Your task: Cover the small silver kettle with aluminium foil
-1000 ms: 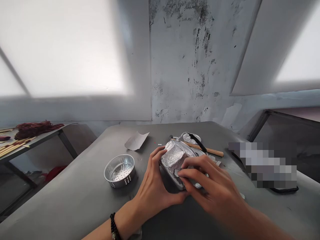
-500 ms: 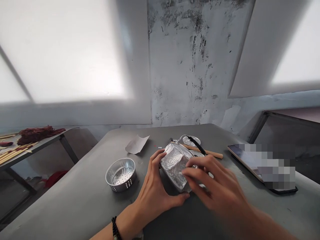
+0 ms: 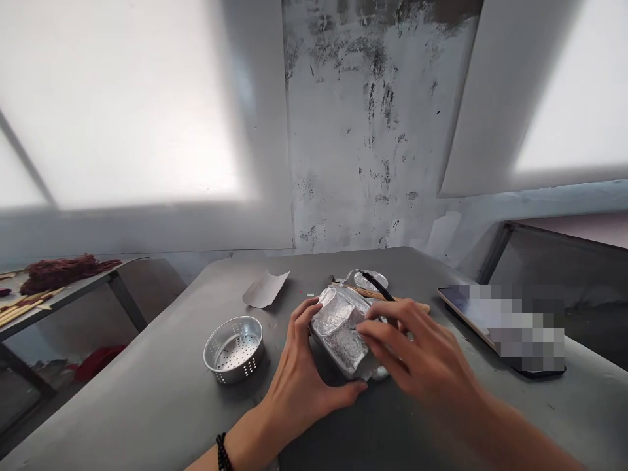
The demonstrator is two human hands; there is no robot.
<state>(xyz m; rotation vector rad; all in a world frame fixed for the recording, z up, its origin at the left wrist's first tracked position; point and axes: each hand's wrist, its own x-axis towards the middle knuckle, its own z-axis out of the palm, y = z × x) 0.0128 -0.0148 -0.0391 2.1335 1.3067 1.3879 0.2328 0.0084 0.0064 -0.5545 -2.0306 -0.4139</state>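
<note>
A shiny silver metal vessel [image 3: 338, 322] with uneven, faceted sides is tilted over the table. My left hand [image 3: 299, 373] wraps round its left and lower side, thumb along the near edge. At its right side, the curled fingertips of my right hand [image 3: 417, 353] meet the faceted surface in a pinch; whatever they hold, if anything, is hidden. Behind the vessel a curved handle [image 3: 377, 285] with a black grip sticks up, apparently part of it. A wooden stick [image 3: 418, 306] and a round silver disc [image 3: 371, 280] lie just beyond.
Left of my hands stands a perforated metal basket [image 3: 234, 350], with a curled grey sheet [image 3: 266, 289] behind it. A tablet-like device [image 3: 471, 324] lies to the right on the grey table [image 3: 161, 386]. Dark red yarn [image 3: 69, 269] sits on a side table at far left.
My right fingertips have shifted slightly on the vessel, which is turned a little to show more of its lower facet. The whole view has moved slightly.
</note>
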